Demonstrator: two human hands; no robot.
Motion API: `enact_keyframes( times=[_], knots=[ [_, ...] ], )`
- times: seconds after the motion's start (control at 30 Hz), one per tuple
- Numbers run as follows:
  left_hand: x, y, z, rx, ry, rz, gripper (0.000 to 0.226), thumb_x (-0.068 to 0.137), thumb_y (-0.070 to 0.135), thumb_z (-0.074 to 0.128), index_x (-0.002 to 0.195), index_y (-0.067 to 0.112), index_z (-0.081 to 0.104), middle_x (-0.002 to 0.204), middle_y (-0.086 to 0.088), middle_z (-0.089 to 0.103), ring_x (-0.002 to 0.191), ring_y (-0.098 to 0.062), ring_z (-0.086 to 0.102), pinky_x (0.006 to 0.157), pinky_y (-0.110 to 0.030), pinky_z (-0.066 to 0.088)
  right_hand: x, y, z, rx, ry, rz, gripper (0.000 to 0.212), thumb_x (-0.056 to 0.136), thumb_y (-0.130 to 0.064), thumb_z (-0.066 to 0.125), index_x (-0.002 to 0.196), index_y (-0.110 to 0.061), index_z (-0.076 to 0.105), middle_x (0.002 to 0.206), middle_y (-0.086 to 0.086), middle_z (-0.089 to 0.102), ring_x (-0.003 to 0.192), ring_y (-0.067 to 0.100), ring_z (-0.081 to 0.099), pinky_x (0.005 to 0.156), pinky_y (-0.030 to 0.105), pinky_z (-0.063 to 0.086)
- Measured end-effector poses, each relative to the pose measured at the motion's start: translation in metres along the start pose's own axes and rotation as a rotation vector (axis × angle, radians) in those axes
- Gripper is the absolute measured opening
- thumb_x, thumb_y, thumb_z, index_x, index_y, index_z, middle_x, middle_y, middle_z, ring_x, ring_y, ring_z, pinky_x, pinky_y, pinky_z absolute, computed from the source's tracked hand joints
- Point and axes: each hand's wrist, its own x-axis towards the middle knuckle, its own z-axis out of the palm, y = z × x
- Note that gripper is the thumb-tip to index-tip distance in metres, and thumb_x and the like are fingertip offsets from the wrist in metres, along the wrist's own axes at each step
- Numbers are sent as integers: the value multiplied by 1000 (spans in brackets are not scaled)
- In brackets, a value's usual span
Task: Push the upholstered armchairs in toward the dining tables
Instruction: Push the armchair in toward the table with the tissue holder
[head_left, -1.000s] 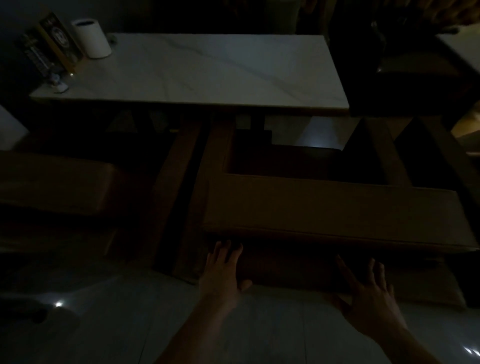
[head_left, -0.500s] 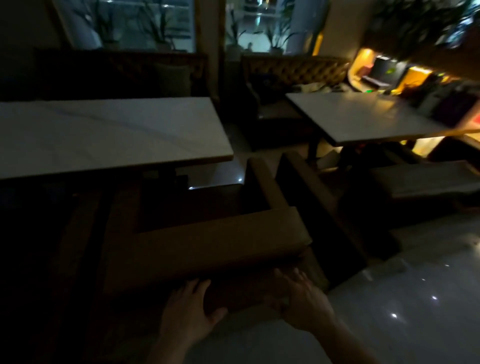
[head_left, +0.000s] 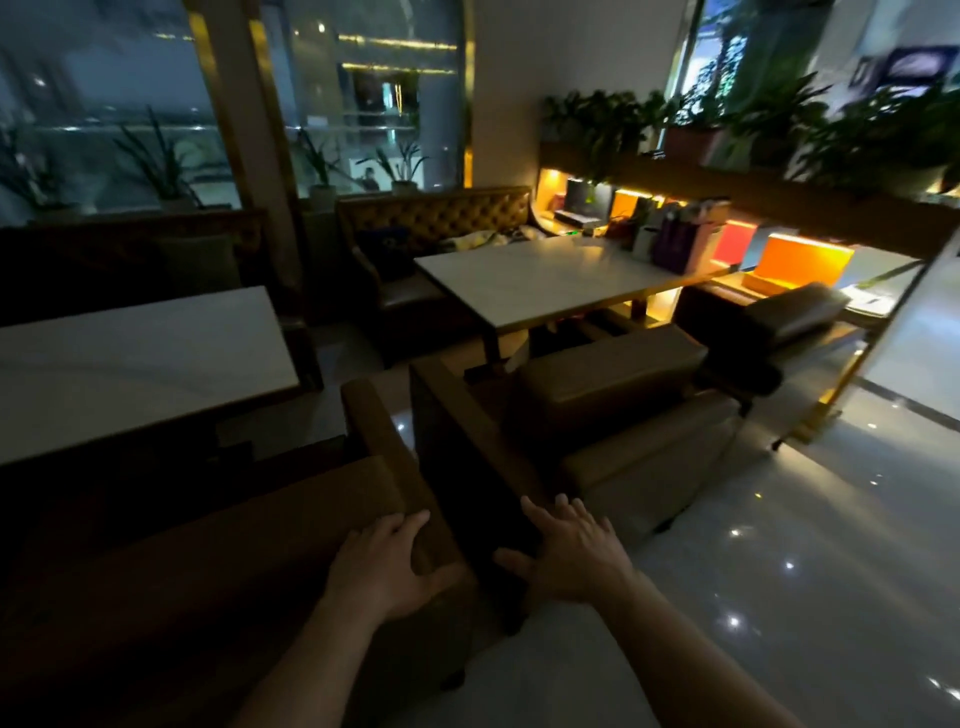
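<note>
Dim dining room: a brown upholstered boxy armchair (head_left: 218, 561) is touched by the left hand (head_left: 387, 564), fingers spread flat; the right hand (head_left: 569, 551) is held open.

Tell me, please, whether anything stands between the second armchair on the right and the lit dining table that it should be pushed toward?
Nothing visible does. The right armchair already faces the lit dining table with only bare floor showing ahead of its seat. The table's pedestal stands near the front corner of its arm, and the space under the tabletop is too dark to judge fully.
</note>
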Motion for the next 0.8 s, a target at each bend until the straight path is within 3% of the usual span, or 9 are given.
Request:
enact_keyframes(
  times=[0.23,0.4,0.5,0.67,0.8],
  knots=[
    [44,142,-3,47,76,160,99,74,90,39,155,40,10,164,3,11,149,-23,14,119,-49,17,-21,130,-58,28,127,44,92,80,-85,39,155,-41,8,165,8,13,151,31,10,119,55,17],
    [88,223,4,41,128,246,97,77,85,45,155,40,7,165,4,7,151,-20,4,122,-49,9,-14,216,-73,78,202,142,103,69,-94,26,155,-43,1,166,11,6,153,31,5,122,52,15],
    [122,260,15,43,167,261,97,78,83,45,155,40,6,165,3,8,151,-21,4,122,-47,5,2,261,-78,88,214,190,101,73,-93,31,155,-44,1,166,10,5,153,29,3,121,51,16],
    [205,310,46,17,145,233,96,80,80,47,155,39,4,165,1,10,151,-22,5,122,-47,6,54,340,-77,52,187,233,102,72,-94,30,154,-44,-2,166,11,4,153,30,3,120,50,16],
    [276,342,74,-26,78,216,97,79,80,47,156,37,5,165,0,10,151,-22,6,122,-46,7,101,401,-79,38,68,286,104,71,-93,33,155,-43,-2,167,10,-1,153,28,0,123,50,13]
  ],
)
